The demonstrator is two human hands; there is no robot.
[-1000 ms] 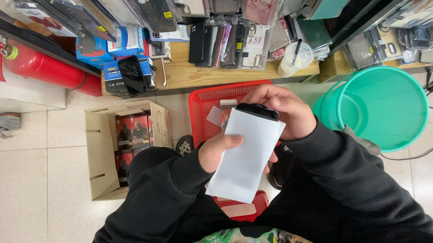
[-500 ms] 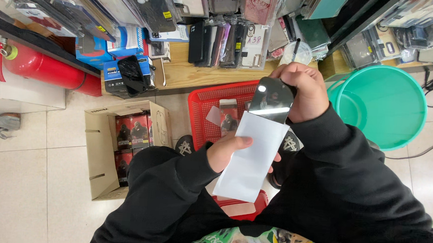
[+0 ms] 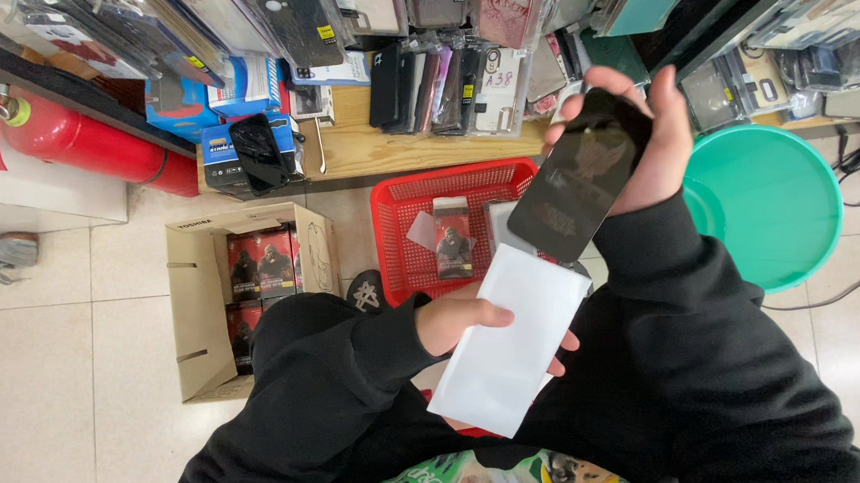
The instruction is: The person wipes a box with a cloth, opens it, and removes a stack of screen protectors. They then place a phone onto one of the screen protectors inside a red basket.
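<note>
My left hand (image 3: pixel 465 318) grips a flat white sleeve-like packet (image 3: pixel 508 341) by its left edge, holding it over my lap. My right hand (image 3: pixel 645 135) holds a dark, glossy rectangular sheet (image 3: pixel 578 176) by its upper end; the sheet is almost fully out of the white packet, with its lower edge just above the packet's top. Both sleeves are black. Behind the sheet sits a red plastic basket (image 3: pixel 408 195) with a few small packets inside.
A cardboard box (image 3: pixel 198 297) of red-and-black packets stands on the tiled floor at left. A teal plastic tub (image 3: pixel 780 208) is at right. A red fire extinguisher (image 3: pixel 83 141) lies far left. A wooden shelf (image 3: pixel 386 149) and hanging phone cases fill the top.
My right hand has pulled the dark sheet up and to the right out of the white packet, from barely showing to nearly fully out. The left hand kept holding the packet.
</note>
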